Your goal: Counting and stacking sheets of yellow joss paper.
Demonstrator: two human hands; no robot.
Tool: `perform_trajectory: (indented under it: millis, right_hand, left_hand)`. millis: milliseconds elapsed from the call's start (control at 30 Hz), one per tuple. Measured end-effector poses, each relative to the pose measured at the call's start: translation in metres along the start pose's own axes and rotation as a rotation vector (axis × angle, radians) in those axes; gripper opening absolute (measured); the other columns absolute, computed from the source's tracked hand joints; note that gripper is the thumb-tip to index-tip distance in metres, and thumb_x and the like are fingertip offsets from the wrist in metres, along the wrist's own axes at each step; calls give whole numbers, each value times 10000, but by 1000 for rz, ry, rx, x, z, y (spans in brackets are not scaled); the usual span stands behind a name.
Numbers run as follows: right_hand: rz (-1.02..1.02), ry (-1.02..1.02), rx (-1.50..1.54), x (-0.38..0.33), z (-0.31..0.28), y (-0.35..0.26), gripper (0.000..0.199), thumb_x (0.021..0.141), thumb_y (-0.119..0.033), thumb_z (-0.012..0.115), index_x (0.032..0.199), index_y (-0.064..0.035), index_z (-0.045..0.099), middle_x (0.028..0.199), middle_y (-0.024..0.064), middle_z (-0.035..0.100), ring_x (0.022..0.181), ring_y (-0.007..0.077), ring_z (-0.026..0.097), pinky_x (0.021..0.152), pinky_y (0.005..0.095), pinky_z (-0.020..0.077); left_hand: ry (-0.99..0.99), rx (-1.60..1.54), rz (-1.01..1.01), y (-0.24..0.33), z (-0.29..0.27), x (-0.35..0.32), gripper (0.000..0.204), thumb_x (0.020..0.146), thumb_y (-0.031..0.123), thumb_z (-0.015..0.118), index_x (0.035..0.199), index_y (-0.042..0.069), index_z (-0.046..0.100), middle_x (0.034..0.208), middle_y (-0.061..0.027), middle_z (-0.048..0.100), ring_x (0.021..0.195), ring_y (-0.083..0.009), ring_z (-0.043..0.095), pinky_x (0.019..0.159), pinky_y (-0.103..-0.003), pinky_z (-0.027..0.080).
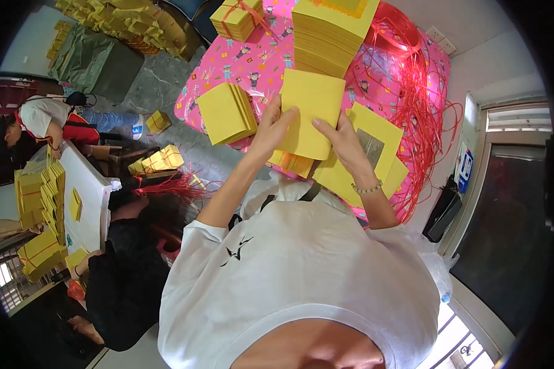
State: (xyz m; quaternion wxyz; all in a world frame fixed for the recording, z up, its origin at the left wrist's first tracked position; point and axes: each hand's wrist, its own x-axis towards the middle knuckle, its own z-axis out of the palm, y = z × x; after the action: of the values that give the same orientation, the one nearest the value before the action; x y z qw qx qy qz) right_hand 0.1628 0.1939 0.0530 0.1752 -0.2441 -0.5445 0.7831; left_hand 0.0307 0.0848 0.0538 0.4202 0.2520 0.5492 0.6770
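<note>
A folded wad of yellow paper is held up in front of me over the table. Around its left edge my left hand is closed, thumb on top. My right hand, with a beaded bracelet at the wrist, grips the right edge, its thumb lying on the face. Below the right hand lie flat yellow sheets, one bearing a silver-grey square. Folded yellow packets rest to the left of my hands. A tall stack of yellow paper stands just beyond the wad.
Red plastic strings hang over the right side of the pink patterned tablecloth. A tied yellow bundle sits at the back. Two people work at a white table on the left. Yellow bundles stand between the tables.
</note>
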Motion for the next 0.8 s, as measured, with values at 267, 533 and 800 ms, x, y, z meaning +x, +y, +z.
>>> perform_trajectory:
  millis: [267,533,800]
  right_hand:
    - [-159,5,-16,-8,3,-5,423,865,-110,626,1235,9,460,1129,70,581,1019,126,557,871,276,457]
    - [-145,11,-43,-13,4,-3,378,890,-132,604,1213,7,467,1107,66,594,981,112,568,826,261,474]
    - [-15,50,-21,2,6,-7,306,903,-182,590,1134,17,555,1006,59,636,878,106,605,748,245,497]
  left_hand:
    - [56,64,235,-1,16,-17,301,941,91,470,1218,-10,411,1124,-88,533,1060,-130,486,915,-280,390]
    - [71,12,301,1,24,-23,314,947,79,444,1240,-14,378,1155,-110,513,1084,-144,475,935,-283,379]
    - [71,-4,57,-4,12,-3,379,945,119,481,1294,-7,400,1200,-89,542,1090,-130,512,921,-280,407]
